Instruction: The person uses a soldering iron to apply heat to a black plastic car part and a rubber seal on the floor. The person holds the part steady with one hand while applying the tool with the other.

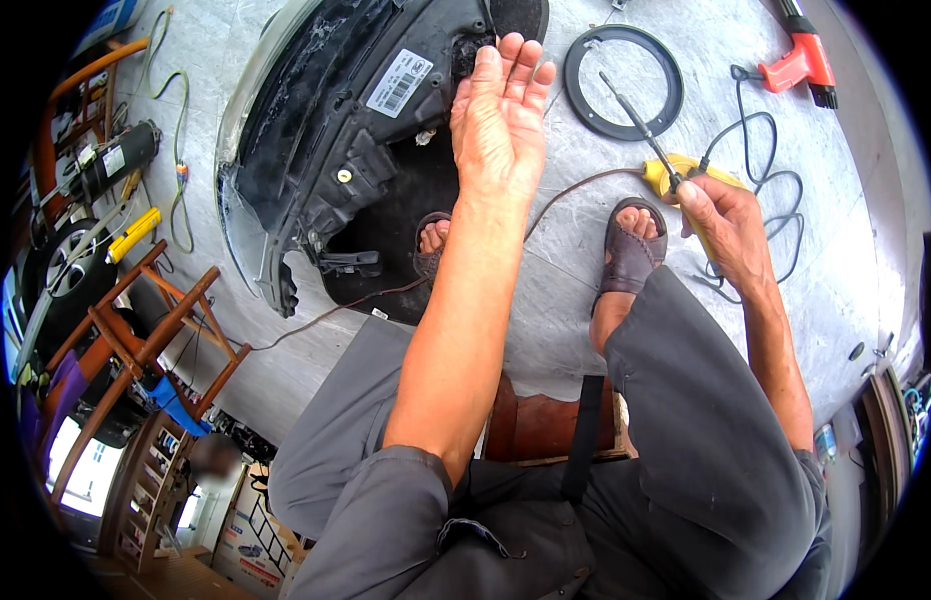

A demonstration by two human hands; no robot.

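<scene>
My left hand (500,120) is palm up with empty, loosely bent fingers, over the edge of a large black headlamp housing (355,160) with a white label and clear lens, which lies on a dark mat (385,230). My right hand (725,220) grips a yellow-bodied tool (657,178) with a long, thin metal shaft pointing up and away from me, toward a black plastic ring (661,70) on the floor. A brown cord runs across the floor to the yellow tool.
A red heat-gun-like tool (800,62) and black cable lie at right on the grey tiled floor (825,250). At left are wooden stools (185,300), a wheel, a black cylindrical motor (125,160) and a green cord. My sandalled feet (630,240) flank the working area.
</scene>
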